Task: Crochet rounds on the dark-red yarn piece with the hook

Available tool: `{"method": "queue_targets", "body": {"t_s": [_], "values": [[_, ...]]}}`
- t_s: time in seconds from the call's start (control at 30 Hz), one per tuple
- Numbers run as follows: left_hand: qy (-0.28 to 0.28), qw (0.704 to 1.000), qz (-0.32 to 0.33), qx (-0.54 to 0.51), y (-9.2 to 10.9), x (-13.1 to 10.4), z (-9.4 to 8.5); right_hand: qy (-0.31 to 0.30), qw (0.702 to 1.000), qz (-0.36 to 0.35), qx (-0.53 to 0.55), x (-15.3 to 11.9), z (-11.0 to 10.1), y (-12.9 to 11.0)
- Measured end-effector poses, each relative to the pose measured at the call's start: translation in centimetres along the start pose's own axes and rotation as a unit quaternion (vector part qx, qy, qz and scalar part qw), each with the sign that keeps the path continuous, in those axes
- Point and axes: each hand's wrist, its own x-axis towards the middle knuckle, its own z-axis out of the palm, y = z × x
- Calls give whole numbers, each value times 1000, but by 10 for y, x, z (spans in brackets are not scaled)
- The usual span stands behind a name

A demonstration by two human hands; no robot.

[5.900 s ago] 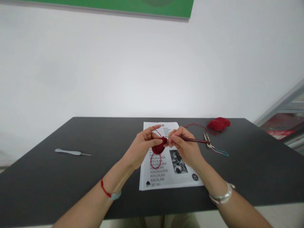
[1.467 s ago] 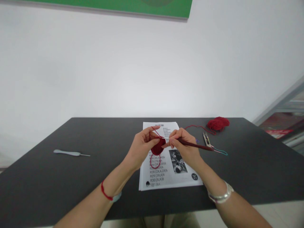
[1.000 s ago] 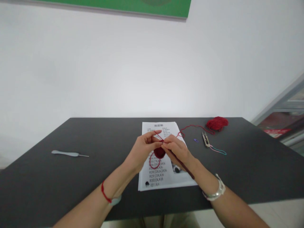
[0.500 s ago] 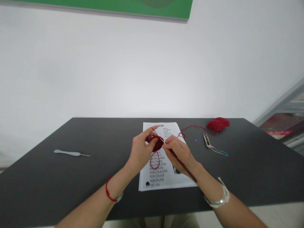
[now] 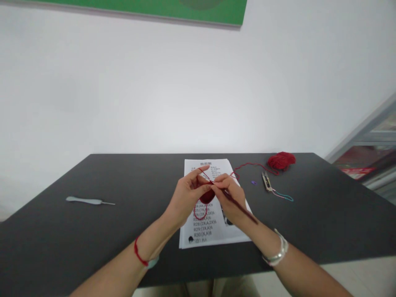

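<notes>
Over the printed sheets (image 5: 206, 231), my left hand (image 5: 187, 196) pinches a small dark red crocheted piece (image 5: 207, 196), with red yarn running over its raised index finger. My right hand (image 5: 229, 196) is closed round a brown-handled crochet hook (image 5: 241, 207), whose tip meets the top edge of the piece. The two hands' fingertips nearly touch there. A loop of red yarn (image 5: 194, 213) hangs below the piece. More yarn runs from behind my right hand to a red ball of yarn (image 5: 281, 161) at the back right.
On the black table (image 5: 123, 239), a grey-handled tool (image 5: 89, 201) with a thin metal tip lies at the left. Thread snips (image 5: 266, 182) with a coloured cord and a small purple clip (image 5: 253, 182) lie at the right. A white wall stands behind.
The crocheted piece has tilted and sits slightly lower. My right hand and the hook have moved closer in to my left fingertips. The whole view has shifted slightly.
</notes>
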Motion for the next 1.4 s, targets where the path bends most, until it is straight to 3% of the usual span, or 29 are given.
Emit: {"method": "queue_targets", "body": {"t_s": [0.1, 0.2, 0.27, 0.33, 0.4, 0.47, 0.87, 1.0, 1.13, 1.2, 1.27, 1.4], "values": [[-7, 996, -38, -76, -1, 0, 1, -22, 974, -148, -167, -5, -3, 6], [-23, 986, -90, -136, 2, 2, -2, -43, 973, -166, -151, -2, -6, 4], [-38, 980, -121, -152, 5, 5, -7, -46, 989, -113, -79, 3, -8, -1], [-44, 979, -126, -151, 8, 7, -12, -40, 999, -5, 26, 8, -9, -6], [-46, 983, -112, -139, 10, 9, -18, -35, 988, 87, 124, 11, -10, -9], [-50, 987, -100, -120, 12, 10, -22, -39, 973, 136, 183, 13, -12, -9], [-153, 980, -125, -29, 21, 9, -39, -119, 895, 252, 348, 24, -28, -13], [-138, 986, -90, 7, 21, 8, -36, -122, 861, 296, 395, 27, -27, -15], [-96, 994, -37, 35, 17, 6, -27, -83, 838, 334, 424, 27, -18, -17], [-58, 997, -5, 49, 14, 5, -21, -50, 844, 335, 415, 25, -10, -17], [-16, 999, 17, 49, 11, 3, -15, -11, 870, 315, 379, 20, -2, -16], [-35, 999, -19, -33, 8, 2, -12, 26, 918, 242, 313, 15, 1, -11]]}}
